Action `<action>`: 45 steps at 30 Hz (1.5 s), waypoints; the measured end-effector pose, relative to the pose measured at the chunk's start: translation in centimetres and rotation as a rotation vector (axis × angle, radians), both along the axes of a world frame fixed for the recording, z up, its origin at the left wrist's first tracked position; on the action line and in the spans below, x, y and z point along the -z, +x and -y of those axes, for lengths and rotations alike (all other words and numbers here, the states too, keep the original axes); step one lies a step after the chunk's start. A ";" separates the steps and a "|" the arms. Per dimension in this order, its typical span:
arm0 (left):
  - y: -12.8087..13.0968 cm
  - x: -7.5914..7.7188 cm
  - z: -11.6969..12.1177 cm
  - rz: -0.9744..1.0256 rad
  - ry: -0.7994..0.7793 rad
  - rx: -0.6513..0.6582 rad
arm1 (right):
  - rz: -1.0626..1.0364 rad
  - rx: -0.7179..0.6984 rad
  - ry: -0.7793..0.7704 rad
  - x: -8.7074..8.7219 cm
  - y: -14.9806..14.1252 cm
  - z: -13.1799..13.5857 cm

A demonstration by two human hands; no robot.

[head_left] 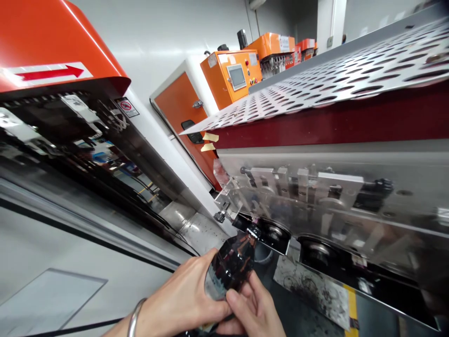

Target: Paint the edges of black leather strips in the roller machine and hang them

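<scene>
A dark, glossy bottle (234, 260) with a narrow neck is tilted, its neck pointing up and away toward the machine's lower edge. My left hand (191, 292), with a silver bangle at the wrist, is wrapped around the bottle's lower body from the left. From below and to the right, my right hand (257, 306) also grips it, the thumb pressed against its side. Just past the neck is a row of dark round wheels (275, 230) behind a clear cover (298, 206). Whether the neck touches anything there cannot be made out.
A perforated metal shelf (315, 93) juts out above the machine on the right. On the left stands an orange-topped machine (56, 42) with a white post. An orange control cabinet (233, 77) is behind. Below the wheels lies a stained plate (312, 290).
</scene>
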State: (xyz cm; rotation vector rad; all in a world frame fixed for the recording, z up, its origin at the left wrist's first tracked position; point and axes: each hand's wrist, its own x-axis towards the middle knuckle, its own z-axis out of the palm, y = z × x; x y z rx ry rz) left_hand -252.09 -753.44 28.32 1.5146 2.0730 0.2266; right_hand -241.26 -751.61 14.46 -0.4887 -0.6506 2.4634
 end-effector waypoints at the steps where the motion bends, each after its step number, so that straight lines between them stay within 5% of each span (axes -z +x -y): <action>1: 0.0 -0.1 0.0 -0.006 -0.007 -0.003 | 0.008 0.002 -0.009 0.0 0.0 0.0; 45: 0.2 -1.4 0.0 -0.012 0.006 -0.021 | -0.056 -0.024 0.033 -1.4 0.2 -0.5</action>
